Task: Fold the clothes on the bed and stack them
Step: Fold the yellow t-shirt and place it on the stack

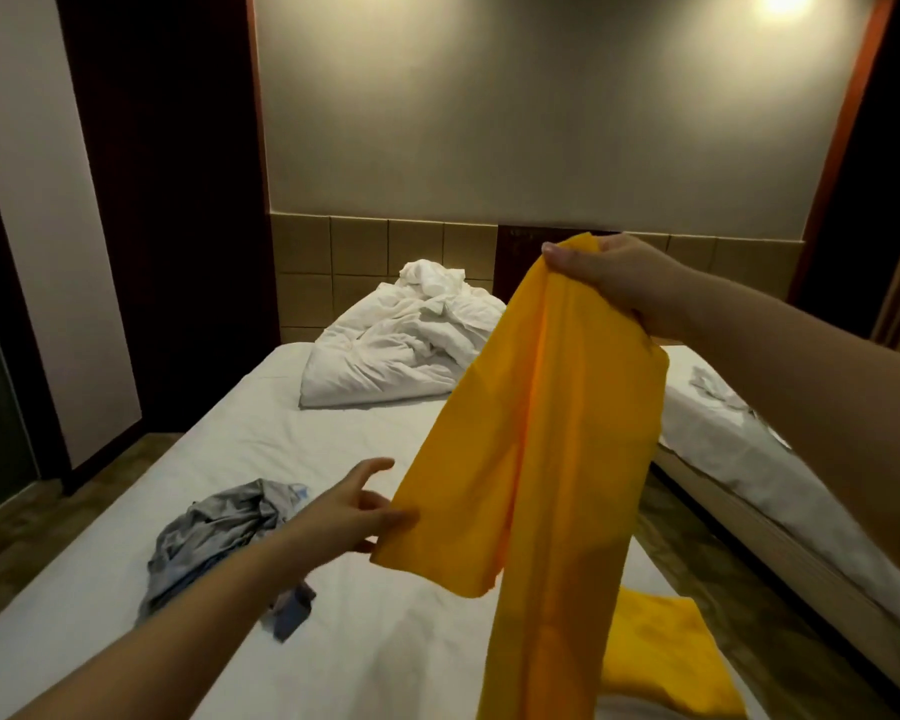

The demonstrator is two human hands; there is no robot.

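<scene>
Dim warm room, ceiling lamp glare, wide-angle bowing

White-sheeted bed here: a rumpled white duvet heaped at its head, grey-blue clothes crumpled at the near left, yellow cloth lying at the near right. Beside it, a second bed carries a small pale garment.
</scene>
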